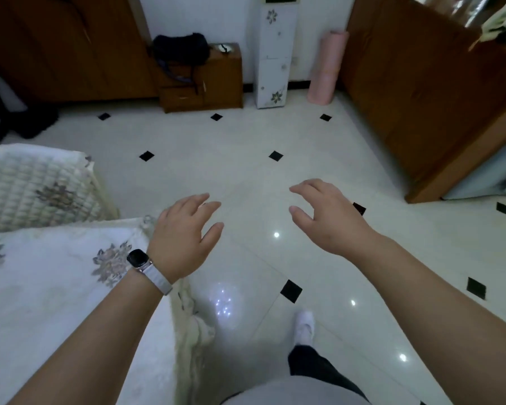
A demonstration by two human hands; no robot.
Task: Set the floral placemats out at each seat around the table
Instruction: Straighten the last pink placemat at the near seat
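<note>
Over the glossy tiled floor (246, 176), both hands are held out empty: the left hand (181, 235), with a watch (137, 258) on its wrist, has its fingers loosely spread beside the table corner, and the right hand (327, 217) is half curled, gripping nothing. At the left edge, a quilted floral placemat (32, 188) is seen lying flat, and nearer, a white floral cloth (56, 287) is draped over the table, its hem hanging by the left wrist. The placemat is judged light and soft, likely to sag if lifted by one corner, so it would best be taken at two edges and kept flat. Whether other seats are already set cannot be told.
</note>
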